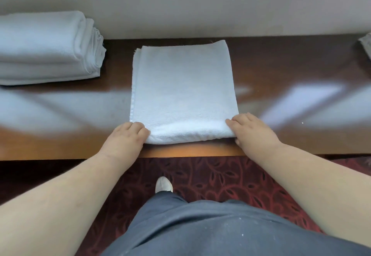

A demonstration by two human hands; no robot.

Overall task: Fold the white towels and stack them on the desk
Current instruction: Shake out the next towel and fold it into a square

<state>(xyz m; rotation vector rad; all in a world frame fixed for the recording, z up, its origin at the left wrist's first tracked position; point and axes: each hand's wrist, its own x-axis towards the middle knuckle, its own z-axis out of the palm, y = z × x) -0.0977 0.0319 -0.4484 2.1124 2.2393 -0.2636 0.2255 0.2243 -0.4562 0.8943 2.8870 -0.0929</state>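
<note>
A white towel (183,87), folded into a long rectangle, lies flat in the middle of the dark wooden desk (281,71), running from the wall to near the front edge. My left hand (126,137) grips its near left corner with curled fingers. My right hand (251,131) grips the near right corner, fingers on top and thumb under the edge. A stack of folded white towels (46,49) sits at the far left of the desk, against the wall.
Another bit of pale cloth (366,45) shows at the desk's far right edge of view. A plain wall (200,4) backs the desk. Below the front edge lies red patterned carpet (210,179), with my shoe (163,184) and dark trousers.
</note>
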